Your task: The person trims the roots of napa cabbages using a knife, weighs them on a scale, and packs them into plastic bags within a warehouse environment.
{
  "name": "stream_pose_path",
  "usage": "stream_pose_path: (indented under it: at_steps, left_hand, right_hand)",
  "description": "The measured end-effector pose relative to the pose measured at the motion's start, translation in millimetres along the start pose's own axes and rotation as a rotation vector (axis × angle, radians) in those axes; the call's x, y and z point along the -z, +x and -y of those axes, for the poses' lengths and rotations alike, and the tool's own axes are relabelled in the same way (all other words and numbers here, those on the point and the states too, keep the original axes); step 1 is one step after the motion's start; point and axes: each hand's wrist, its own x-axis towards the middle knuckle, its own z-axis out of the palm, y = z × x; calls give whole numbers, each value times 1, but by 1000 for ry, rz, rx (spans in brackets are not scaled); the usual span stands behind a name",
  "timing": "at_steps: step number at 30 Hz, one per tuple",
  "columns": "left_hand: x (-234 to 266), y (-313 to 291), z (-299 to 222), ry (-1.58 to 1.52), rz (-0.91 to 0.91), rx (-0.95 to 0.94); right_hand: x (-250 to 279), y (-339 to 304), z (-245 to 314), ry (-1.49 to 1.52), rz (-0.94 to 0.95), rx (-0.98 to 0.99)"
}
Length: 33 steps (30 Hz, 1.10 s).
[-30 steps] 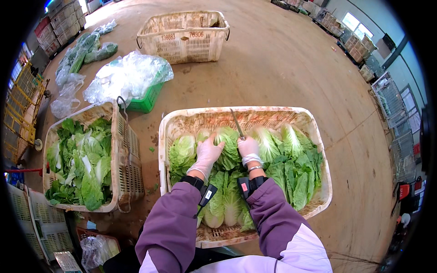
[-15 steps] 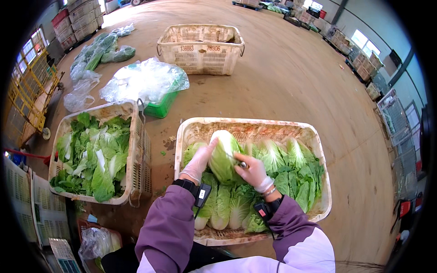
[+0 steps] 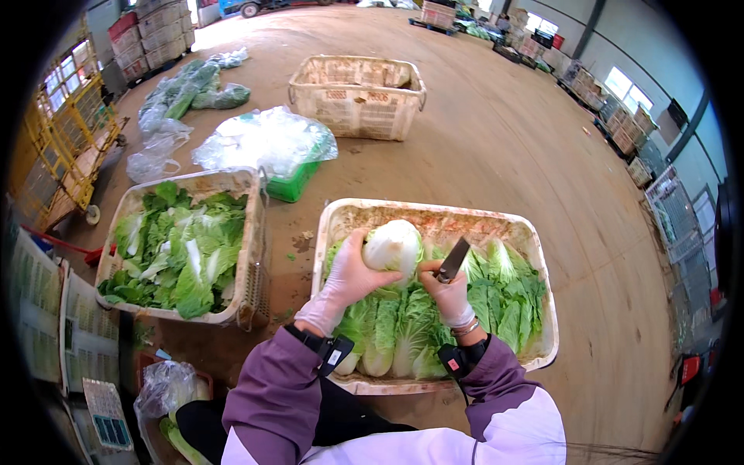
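My gloved left hand point(image 3: 353, 271) is wrapped round the side of a napa cabbage point(image 3: 393, 246), whose white base is turned up toward me. In my right hand point(image 3: 447, 293), also gloved, is a knife point(image 3: 453, 260); its dark, broad blade points up and away, just right of the cabbage and apart from it. Both hands are above a dirty white plastic crate point(image 3: 442, 208), in which several napa cabbages point(image 3: 411, 329) lie side by side in rows. The far side of the held cabbage and the knife's handle are mostly hidden.
To the left stands a crate point(image 3: 260, 232) full of loose cabbage leaves point(image 3: 182, 252). Beyond are a green crate point(image 3: 294, 184) under clear plastic film point(image 3: 263, 143) and another white crate point(image 3: 356, 101). A yellow cart point(image 3: 77, 147) is at far left. By my knee lies bagged cabbage point(image 3: 170, 395).
The held cabbage has been tipped so its white base faces up. My left hand has shifted round its side, and the knife has come away from it to the right, blade up.
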Motion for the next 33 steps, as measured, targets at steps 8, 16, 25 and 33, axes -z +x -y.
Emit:
stream_pose_path:
  at_steps: [8,16,25,33]
  left_hand:
    - [101,-59,-64,596,-729,-546]
    - [176,-147,-80,934,-178,-126]
    - [289,-203,-3,-540,309,259]
    - [291,-239,58,-741,-60,405]
  right_hand:
    - [-115,-7,107,438,252,202]
    - [-216,-9,55,593,438,-90]
    - [-292,-18,73,379,1278,-186]
    - [-338,-24,70,-94,981,-49]
